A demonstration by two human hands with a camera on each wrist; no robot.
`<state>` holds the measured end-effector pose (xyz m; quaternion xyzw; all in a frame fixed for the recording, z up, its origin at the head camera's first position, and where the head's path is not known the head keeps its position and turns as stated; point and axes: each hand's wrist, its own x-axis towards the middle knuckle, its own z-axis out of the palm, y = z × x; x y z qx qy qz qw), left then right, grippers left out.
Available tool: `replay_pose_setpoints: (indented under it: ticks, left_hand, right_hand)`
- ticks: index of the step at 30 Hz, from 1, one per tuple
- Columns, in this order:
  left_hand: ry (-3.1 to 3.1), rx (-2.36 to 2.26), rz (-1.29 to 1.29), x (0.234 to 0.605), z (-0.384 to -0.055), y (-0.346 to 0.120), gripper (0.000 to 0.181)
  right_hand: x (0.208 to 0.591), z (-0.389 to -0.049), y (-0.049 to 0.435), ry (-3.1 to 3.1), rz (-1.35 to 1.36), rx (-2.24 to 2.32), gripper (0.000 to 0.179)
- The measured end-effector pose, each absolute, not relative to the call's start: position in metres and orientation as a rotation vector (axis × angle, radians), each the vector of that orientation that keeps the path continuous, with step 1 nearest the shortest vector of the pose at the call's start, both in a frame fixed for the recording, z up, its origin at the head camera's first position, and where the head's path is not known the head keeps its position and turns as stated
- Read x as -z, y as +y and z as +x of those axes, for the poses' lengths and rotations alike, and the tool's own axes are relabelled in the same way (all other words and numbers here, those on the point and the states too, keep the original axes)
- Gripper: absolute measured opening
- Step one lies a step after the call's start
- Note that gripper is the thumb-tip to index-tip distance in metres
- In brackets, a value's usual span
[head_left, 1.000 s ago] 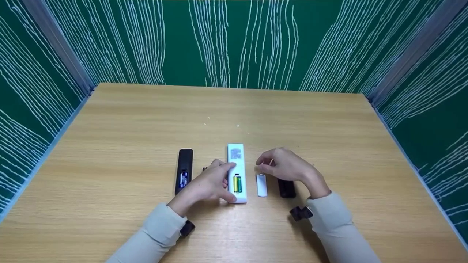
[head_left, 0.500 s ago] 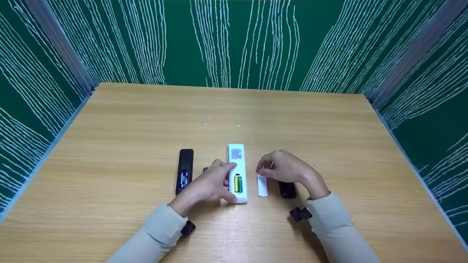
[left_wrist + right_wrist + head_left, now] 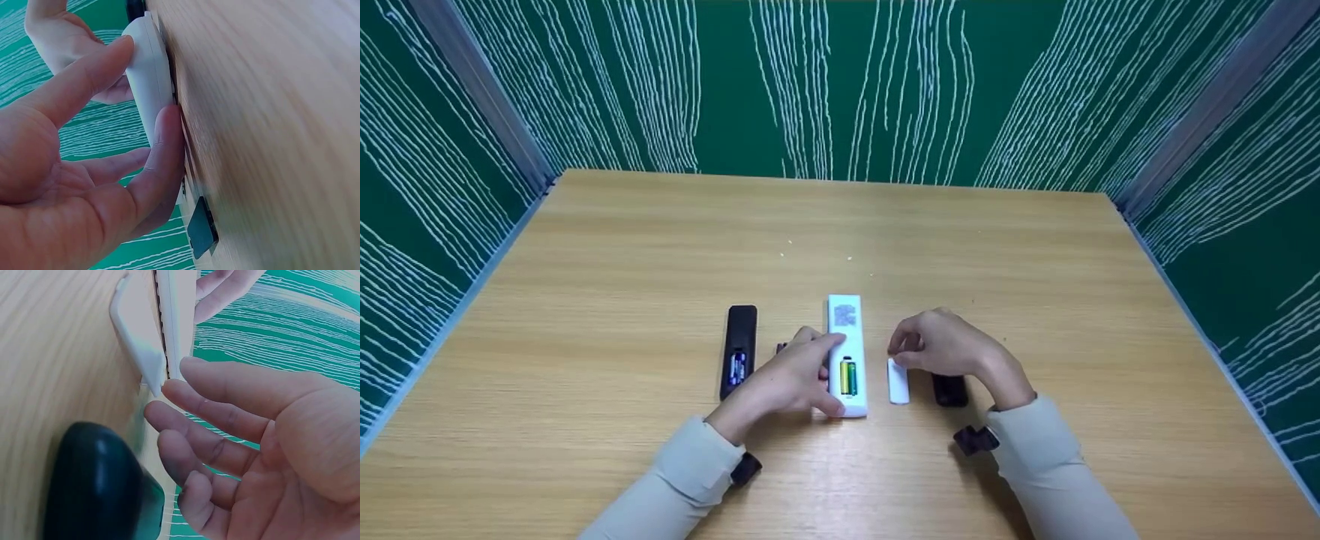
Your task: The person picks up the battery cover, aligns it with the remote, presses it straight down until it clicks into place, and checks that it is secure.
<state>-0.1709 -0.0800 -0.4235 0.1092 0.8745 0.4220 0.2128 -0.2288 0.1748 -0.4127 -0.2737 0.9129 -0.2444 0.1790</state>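
A white remote control (image 3: 851,346) lies back side up, with a yellow-and-green pair of batteries (image 3: 848,377) in its uncovered compartment. My left hand (image 3: 787,379) grips it by its left side, thumb and fingers spread along its edge. Just to the right is a white battery cover (image 3: 898,384), lying on the table. At its far end is my right hand (image 3: 949,343), fingers loosely bent. In the right wrist view the index fingertip meets or nearly meets the cover's (image 3: 138,332) tip, while the thumb stands apart from it.
At the left lies a black remote control (image 3: 741,326) with blue batteries (image 3: 737,369) showing. A small black cover (image 3: 202,228) lies partly behind the left hand. Another black object (image 3: 950,391) sits under the right wrist. Small white specks dot the table (image 3: 840,225).
My right hand has come slightly nearer to me, down to the far end of the white battery cover. The left hand and the white remote control stay in place.
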Motion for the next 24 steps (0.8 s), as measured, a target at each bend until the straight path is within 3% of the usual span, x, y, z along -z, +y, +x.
replay_pose_setpoints:
  ticks: [24]
  left_hand:
    - [2.439, -1.165, 0.326, 0.4263, -0.1724, -0.0806, 0.11]
  right_hand:
    - [0.4155, -0.2272, 0.1713, 2.593, -0.781, 0.642, 0.007]
